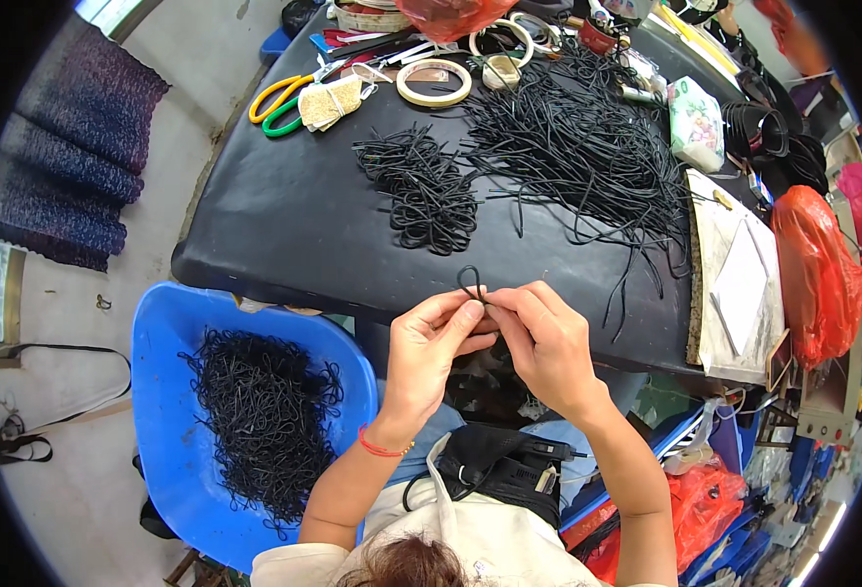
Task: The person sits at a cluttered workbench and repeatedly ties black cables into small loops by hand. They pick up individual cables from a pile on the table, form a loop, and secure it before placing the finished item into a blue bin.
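A short black cord [469, 278] is bent into a loop that stands up above my fingertips, just off the table's near edge. My left hand [433, 344] pinches the loop's base between thumb and fingers. Against it, my right hand [546, 340] is closed too, its fingertips meeting at the same spot; the cord's ends are hidden there. Beyond my hands lie a small heap of looped black cords [421, 191] and, to its right, a larger spread of loose straight black cords [577, 147].
A blue tub [157, 391] at the left holds a mass of looped black cords [265, 421]. On the black table [284, 215] are scissors [279, 103], a tape roll [434, 83] and a tissue pack [695, 125]. A white board [739, 274] and red bag [812, 274] are at the right.
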Demonstrator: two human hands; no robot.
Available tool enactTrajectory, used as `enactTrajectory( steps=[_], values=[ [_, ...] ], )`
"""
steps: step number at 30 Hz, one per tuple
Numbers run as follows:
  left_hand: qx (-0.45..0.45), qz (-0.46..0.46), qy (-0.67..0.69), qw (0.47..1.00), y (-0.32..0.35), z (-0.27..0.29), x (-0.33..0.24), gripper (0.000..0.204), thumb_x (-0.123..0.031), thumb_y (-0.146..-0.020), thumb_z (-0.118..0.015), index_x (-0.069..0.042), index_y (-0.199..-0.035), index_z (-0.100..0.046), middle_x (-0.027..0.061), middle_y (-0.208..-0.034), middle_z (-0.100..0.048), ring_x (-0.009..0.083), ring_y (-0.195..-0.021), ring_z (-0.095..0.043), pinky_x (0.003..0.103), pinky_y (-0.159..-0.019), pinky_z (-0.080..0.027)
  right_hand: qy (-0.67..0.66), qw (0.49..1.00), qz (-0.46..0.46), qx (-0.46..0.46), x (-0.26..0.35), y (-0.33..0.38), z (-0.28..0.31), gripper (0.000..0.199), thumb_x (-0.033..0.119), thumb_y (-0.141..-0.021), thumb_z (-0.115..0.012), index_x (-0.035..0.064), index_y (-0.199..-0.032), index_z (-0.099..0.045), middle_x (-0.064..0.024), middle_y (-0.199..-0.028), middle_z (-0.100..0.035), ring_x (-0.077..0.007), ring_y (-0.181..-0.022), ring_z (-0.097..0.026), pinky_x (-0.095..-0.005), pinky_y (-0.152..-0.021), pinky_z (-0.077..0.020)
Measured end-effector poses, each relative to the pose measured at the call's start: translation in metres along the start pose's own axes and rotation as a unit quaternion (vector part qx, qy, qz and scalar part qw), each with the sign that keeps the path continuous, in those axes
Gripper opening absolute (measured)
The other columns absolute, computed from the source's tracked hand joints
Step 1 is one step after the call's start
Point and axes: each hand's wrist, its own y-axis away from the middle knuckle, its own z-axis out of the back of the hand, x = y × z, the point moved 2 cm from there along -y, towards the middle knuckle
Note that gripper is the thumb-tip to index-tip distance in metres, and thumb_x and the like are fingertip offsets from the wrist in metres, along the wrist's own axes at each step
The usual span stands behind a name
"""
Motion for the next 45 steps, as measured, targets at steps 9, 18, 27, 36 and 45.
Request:
enactTrajectory(
  steps=[9,18,27,36,45],
  values=[
    [-0.019,-0.022,0.118,0.993,-0.002,-0.001,-0.014,0.014,-0.014,-0.093,-0.045,-0.003,-0.095,-0.054,0.0083,-0.088,-0.061,0.0117,-0.080,-0.060,0.029,-0.075,-0.052,0.006,1.000,-0.008,-0.020,0.003,0.008,0.009,0.018,-0.002,-0.075,-0.062,0.0015,-0.093,-0.060,-0.0115,-0.079,-0.059,-0.0260,-0.070,-0.060,-0.0327,-0.060,-0.0493],
    [0.084,0.125,0.000,0.989,0.003,0.002,-0.012,0.017,-0.013,-0.087,-0.057,0.000,-0.097,-0.061,0.0077,-0.084,-0.064,0.0112,-0.075,-0.061,0.024,-0.067,-0.052,0.100,0.992,0.075,-0.026,0.006,0.011,0.015,0.023,-0.001,-0.067,-0.062,0.0011,-0.091,-0.062,-0.0069,-0.076,-0.055,-0.0213,-0.067,-0.056,-0.0303,-0.057,-0.0471],
    [0.041,-0.001,-0.147,0.988,0.006,0.001,-0.007,0.015,-0.009,-0.090,-0.052,0.003,-0.092,-0.060,0.0067,-0.081,-0.062,0.0092,-0.074,-0.059,0.022,-0.067,-0.049,0.203,0.977,0.071,0.004,0.010,0.014,0.023,0.025,0.004,-0.068,-0.060,0.0018,-0.093,-0.061,-0.0059,-0.077,-0.054,-0.0197,-0.068,-0.053,-0.0305,-0.060,-0.0404],
    [0.133,0.026,-0.075,0.988,0.019,-0.006,-0.019,0.024,-0.005,-0.089,-0.052,0.004,-0.111,-0.054,0.0057,-0.091,-0.059,0.0120,-0.082,-0.059,0.026,-0.076,-0.051,0.038,0.999,-0.015,0.033,-0.001,0.000,0.033,0.010,-0.003,-0.075,-0.057,0.0001,-0.085,-0.056,-0.0113,-0.079,-0.052,-0.0293,-0.070,-0.053,-0.0361,-0.060,-0.0436],
    [0.075,-0.029,-0.122,0.989,0.007,0.003,-0.006,0.022,-0.008,-0.089,-0.053,0.003,-0.108,-0.057,0.0069,-0.093,-0.062,0.0099,-0.078,-0.059,0.024,-0.074,-0.050,-0.035,0.995,-0.082,0.052,0.025,0.024,0.016,0.021,-0.004,-0.077,-0.058,-0.0014,-0.098,-0.059,-0.0116,-0.076,-0.057,-0.0213,-0.064,-0.056,-0.0305,-0.056,-0.0449]
  ],
)
